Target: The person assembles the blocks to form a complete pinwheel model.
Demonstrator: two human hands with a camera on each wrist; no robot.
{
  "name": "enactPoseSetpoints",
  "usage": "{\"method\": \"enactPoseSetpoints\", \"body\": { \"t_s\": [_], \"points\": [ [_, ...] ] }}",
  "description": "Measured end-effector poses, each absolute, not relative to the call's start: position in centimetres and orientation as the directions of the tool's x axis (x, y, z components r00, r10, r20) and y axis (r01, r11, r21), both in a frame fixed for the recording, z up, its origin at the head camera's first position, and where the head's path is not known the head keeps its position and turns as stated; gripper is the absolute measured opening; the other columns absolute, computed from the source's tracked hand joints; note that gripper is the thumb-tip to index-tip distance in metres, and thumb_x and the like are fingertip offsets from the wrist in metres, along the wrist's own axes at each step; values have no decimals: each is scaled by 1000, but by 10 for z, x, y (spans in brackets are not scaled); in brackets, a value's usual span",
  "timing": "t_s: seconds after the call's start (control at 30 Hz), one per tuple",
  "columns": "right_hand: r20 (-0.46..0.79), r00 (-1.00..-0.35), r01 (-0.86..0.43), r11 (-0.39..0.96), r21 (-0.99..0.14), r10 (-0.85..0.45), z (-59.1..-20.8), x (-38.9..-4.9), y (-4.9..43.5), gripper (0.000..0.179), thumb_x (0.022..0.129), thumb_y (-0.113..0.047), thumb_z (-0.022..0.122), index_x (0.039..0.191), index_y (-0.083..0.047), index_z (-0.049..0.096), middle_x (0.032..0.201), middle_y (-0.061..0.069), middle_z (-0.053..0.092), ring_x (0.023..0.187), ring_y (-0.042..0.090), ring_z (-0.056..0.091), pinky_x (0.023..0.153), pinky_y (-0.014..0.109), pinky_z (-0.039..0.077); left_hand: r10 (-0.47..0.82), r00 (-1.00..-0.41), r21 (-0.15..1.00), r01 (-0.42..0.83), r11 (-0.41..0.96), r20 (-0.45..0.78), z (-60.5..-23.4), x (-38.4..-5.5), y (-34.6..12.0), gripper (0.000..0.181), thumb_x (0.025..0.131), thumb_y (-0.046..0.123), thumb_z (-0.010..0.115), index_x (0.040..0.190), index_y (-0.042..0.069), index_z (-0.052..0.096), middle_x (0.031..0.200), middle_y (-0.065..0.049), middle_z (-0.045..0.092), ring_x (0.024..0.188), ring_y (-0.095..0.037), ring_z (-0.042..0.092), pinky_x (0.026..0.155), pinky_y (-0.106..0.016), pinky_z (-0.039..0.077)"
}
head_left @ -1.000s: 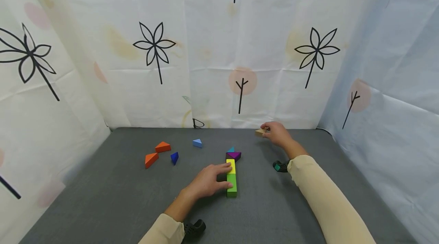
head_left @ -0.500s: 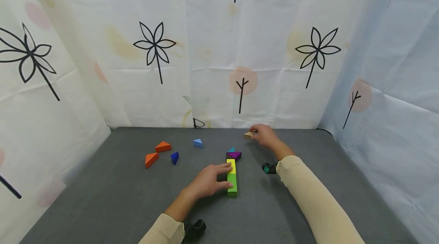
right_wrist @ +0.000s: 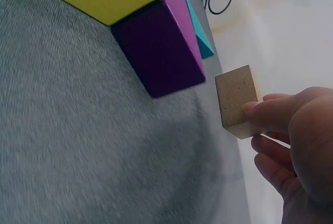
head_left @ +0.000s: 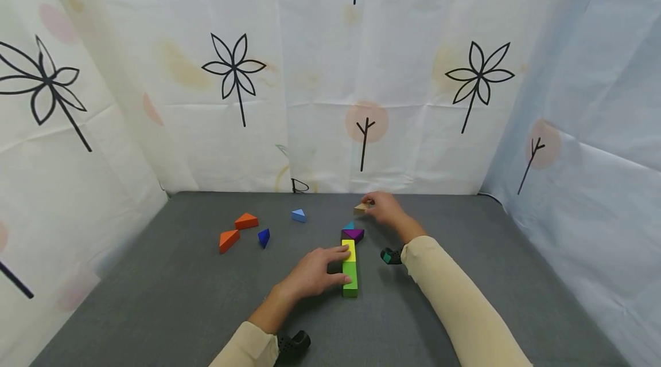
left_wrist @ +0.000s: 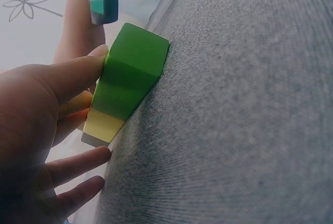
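Note:
My right hand (head_left: pixel 386 209) pinches a plain wooden block (right_wrist: pixel 238 99) between thumb and fingers, raised over the far part of the table. Just below it in the head view, a row of blocks runs toward me: a teal triangle (head_left: pixel 349 226), a purple triangular block (head_left: pixel 353 235), a yellow block (head_left: pixel 348 250) and a green block (head_left: pixel 350 280). My left hand (head_left: pixel 310 273) lies along the row's left side, thumb on the green block's top and fingertips at the yellow one. In the left wrist view, its other fingers extend loosely beside the blocks.
On the grey table (head_left: pixel 196 309), left of the row, lie two orange triangular blocks (head_left: pixel 246 221), a dark blue triangle (head_left: pixel 264 238) and a light blue triangle (head_left: pixel 298 215). A white patterned cloth (head_left: pixel 320 80) hangs behind the table and along both sides.
My right hand has moved left with the wooden block, from the right of the row to just behind its far end. The left hand and the blocks on the table stay put.

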State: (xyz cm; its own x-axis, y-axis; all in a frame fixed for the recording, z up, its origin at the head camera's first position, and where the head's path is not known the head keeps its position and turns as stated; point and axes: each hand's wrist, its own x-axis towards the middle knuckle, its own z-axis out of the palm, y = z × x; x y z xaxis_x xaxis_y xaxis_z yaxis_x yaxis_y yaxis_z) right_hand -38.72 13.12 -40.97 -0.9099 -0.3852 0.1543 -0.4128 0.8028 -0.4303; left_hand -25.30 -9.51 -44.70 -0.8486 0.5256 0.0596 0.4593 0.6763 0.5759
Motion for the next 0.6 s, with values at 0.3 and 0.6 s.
{"method": "enactPoseSetpoints", "body": {
  "t_s": [0.3,0.6],
  "points": [
    [126,-923,-380,808,-451,-364,-415,-391,116,28,92,-8,68,119,-3,67,119,13,64,112,30,58,93,44,47,522,-851,577,453,680,53,-448,-255,-94,59,88,47,68,140,22,56,147,10,44,134,-24,41,108,-50,33],
    [118,-921,-381,795,-472,-372,-424,-390,109,27,91,-9,69,117,-6,68,117,11,65,109,28,58,92,43,47,523,-851,580,452,678,52,-448,-254,-94,58,89,47,67,140,22,55,148,10,44,135,-26,40,108,-51,32]
  ]
}}
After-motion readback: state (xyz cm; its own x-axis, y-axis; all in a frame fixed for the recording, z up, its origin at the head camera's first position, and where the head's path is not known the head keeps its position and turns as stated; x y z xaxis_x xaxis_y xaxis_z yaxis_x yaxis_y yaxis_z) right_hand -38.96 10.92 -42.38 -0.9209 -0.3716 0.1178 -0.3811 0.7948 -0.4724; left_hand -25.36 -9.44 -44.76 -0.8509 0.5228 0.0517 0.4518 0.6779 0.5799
